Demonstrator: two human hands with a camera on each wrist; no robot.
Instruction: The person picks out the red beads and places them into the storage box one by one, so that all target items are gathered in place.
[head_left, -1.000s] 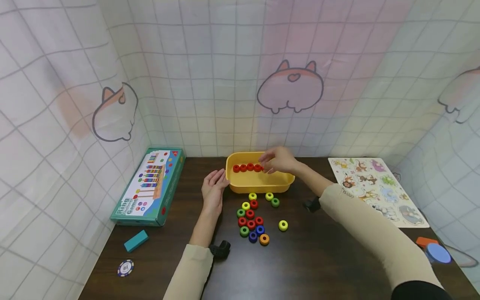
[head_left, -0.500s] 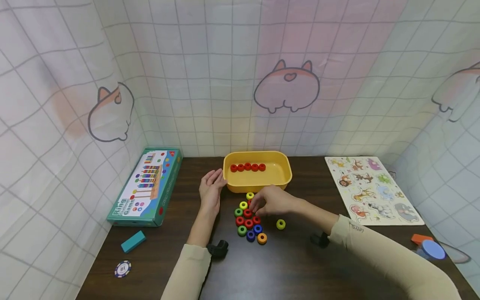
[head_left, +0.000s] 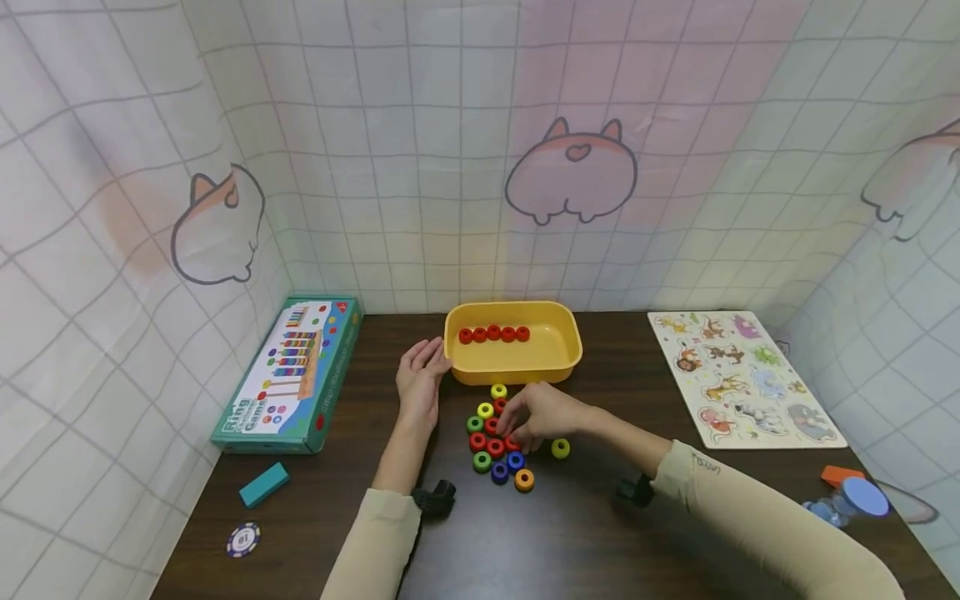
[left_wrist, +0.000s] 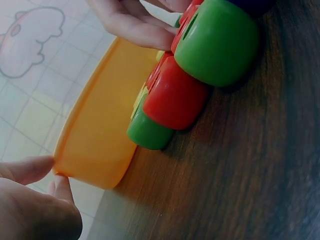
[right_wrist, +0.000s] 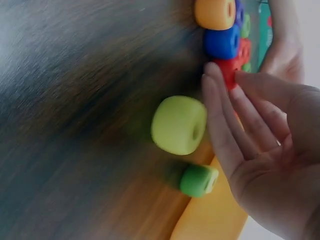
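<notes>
A yellow plastic bin (head_left: 517,377) stands at the back of the table, with a row of several red rings (head_left: 494,332) inside. My left hand (head_left: 420,385) is at its left side, thumb and a finger touching the bin's corner, as the left wrist view shows. In front of the bin lies a cluster of loose rings, red, green, yellow, blue and one orange ring (head_left: 524,480). Over its right side, my right hand (head_left: 546,415) pinches a red ring (right_wrist: 228,73) between thumb and fingertips. It hides some rings from the head view; one yellow ring (right_wrist: 179,125) lies apart beside it.
To the left lie a green ring game box (head_left: 288,375), a teal block (head_left: 264,484) and a poker chip (head_left: 243,540). On the right are an animal puzzle board (head_left: 742,379), an orange piece (head_left: 842,476) and a blue-topped object (head_left: 862,497). A patterned curtain hangs behind.
My right hand has left the right end of the red row in the bin, moved toward me to the loose rings, and pinched a red one. The left hand stays at the bin.
</notes>
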